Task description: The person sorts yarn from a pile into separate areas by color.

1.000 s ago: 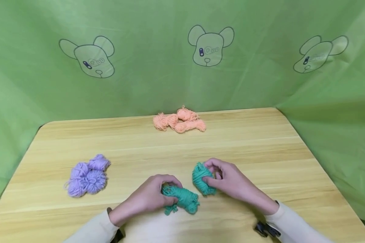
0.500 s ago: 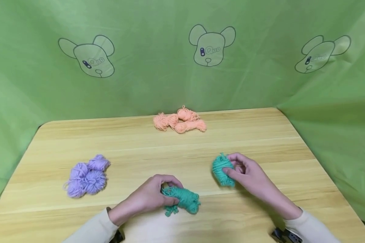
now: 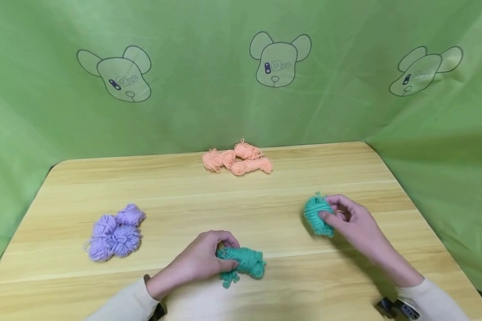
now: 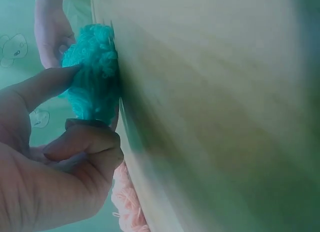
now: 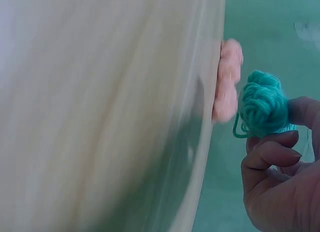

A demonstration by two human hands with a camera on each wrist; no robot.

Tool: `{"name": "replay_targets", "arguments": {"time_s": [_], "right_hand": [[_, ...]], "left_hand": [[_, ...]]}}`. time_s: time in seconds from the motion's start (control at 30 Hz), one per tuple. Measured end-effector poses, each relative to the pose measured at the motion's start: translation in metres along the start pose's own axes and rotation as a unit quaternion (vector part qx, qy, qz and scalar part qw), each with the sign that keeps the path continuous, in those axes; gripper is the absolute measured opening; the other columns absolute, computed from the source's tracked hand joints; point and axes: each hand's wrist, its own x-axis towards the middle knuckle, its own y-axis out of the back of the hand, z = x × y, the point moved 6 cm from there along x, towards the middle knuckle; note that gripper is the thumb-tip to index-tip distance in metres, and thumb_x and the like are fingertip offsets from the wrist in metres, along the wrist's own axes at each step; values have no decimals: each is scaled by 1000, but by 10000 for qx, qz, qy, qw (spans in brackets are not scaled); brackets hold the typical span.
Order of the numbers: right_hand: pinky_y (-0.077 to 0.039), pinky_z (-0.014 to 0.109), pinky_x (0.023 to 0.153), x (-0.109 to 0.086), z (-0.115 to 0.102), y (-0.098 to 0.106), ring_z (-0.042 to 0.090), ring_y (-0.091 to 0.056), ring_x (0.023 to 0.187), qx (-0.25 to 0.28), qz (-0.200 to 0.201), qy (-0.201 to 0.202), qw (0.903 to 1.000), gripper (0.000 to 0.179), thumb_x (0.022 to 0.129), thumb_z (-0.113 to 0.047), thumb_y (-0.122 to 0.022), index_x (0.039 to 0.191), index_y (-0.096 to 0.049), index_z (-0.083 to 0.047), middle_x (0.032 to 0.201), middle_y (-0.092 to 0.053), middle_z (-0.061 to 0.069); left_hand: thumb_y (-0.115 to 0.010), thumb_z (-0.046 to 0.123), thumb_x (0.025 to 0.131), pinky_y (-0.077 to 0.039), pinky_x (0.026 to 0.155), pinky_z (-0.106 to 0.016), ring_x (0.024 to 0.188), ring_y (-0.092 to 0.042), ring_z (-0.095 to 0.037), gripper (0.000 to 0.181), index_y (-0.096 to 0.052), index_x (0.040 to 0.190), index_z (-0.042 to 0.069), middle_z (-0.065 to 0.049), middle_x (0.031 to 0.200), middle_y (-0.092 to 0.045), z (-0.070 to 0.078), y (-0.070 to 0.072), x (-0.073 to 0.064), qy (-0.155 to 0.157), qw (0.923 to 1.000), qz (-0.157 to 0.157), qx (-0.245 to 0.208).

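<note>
My left hand (image 3: 202, 256) pinches a green yarn skein (image 3: 247, 261) between thumb and fingers near the front middle of the table. Some loose green strands (image 3: 229, 278) hang at that skein's near side. Off to the right, my right hand (image 3: 355, 225) holds another green yarn skein (image 3: 319, 216) by thumb and fingers. In the right wrist view this second skein (image 5: 265, 104) is off the tabletop, with a loose loop of yarn dangling. The left wrist view shows the first skein (image 4: 92, 74) close to the table surface; whether it touches is hard to tell.
Several purple yarn skeins (image 3: 114, 234) lie bunched on the left of the wooden table (image 3: 176, 191). Peach yarn skeins (image 3: 249, 166) lie at the back edge, close to a green curtain (image 3: 201, 107) printed with bear-like heads. The curtain also runs along both sides.
My right hand has carried its green skein rightward and a little farther back, away from the other one. The left hand has stayed nearly in place, its skein turning slightly.
</note>
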Motion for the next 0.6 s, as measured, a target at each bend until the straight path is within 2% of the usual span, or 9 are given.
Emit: {"name": "replay_targets", "arguments": {"time_s": [0.13,0.37,0.6], "right_hand": [[-48,24,66,3,13,15,13,-52,83,-335,174,-87,9993,38,107,-18,-72,138,-63,2,107,-62,8],[-49,22,72,1,35,28,10,-55,90,-524,194,-368,9978,41,108,-22,-71,141,-62,2,113,-63,7],[-47,18,74,-2,57,45,6,-54,92,-732,253,-548,9955,44,109,-25,-70,141,-61,4,111,-63,6]], "left_hand": [[-91,15,89,-54,87,-44,95,-62,-17,21,-76,105,15,5,101,-68,2,0,0,-64,9999,54,143],[-92,18,89,-54,94,-49,101,-63,-18,23,-77,105,13,5,105,-70,2,0,0,62,9996,84,252],[-92,19,89,-55,79,-41,88,-62,-17,21,-78,103,12,5,95,-70,0,0,1,194,9996,17,221]]}}
